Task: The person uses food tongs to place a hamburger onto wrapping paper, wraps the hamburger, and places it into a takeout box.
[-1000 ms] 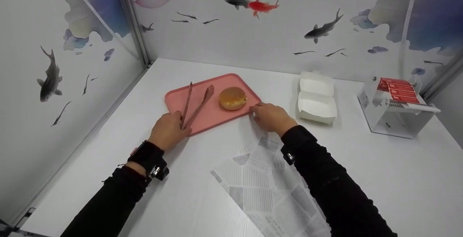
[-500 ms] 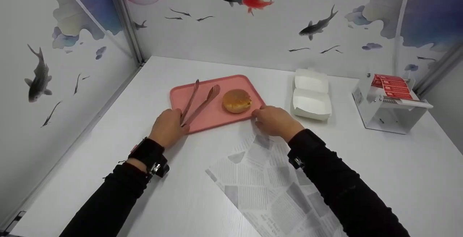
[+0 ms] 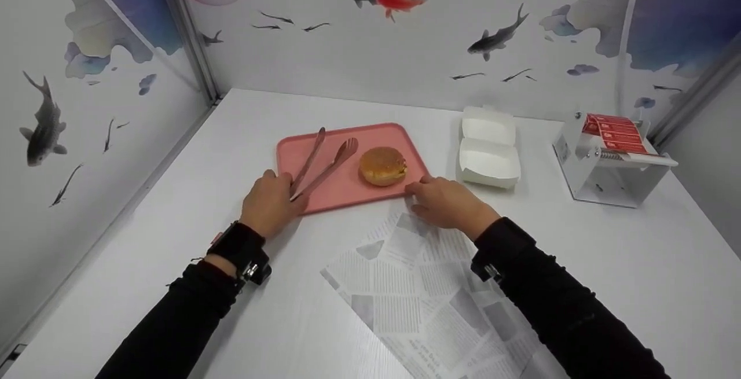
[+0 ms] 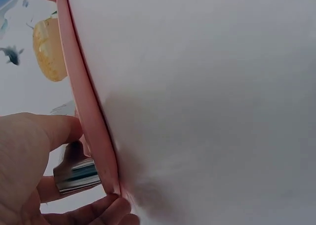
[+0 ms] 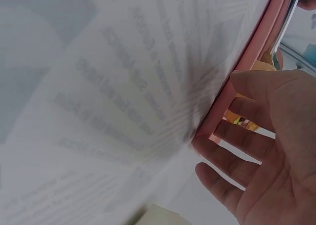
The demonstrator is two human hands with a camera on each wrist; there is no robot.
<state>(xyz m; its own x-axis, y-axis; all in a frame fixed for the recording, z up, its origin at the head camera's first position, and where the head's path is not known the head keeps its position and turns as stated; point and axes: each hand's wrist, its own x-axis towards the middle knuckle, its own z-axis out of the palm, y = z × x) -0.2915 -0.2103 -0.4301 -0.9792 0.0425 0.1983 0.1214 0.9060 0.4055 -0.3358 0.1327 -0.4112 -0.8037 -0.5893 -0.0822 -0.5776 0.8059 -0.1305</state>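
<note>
On the white table lies a pink tray (image 3: 347,192), with a burger (image 3: 382,162) on its right half. Fillings show at the bun's right edge. Metal tongs (image 3: 343,152) rest spread on the tray's left half. My left hand (image 3: 267,202) grips the near left corner, thumb at the near rim (image 4: 94,118) and fingers round the corner. The joined end of the tongs (image 4: 78,176) sits within that hand. At the near right corner my right hand (image 3: 451,205) holds the tray, its thumb (image 5: 247,81) against the rim and fingers along the side.
Newsprint-patterned paper (image 3: 399,286) lies in front of the tray, partly under my right forearm. An open white takeaway box (image 3: 490,162) stands to the right. Farther right is a metal dispenser (image 3: 570,162) with a roll of red labels (image 3: 616,133). Printed walls close off the back and left.
The tray has turned a little clockwise, its right side coming nearer to me along with my right hand. The head view has shifted rightward. Both hands keep their hold.
</note>
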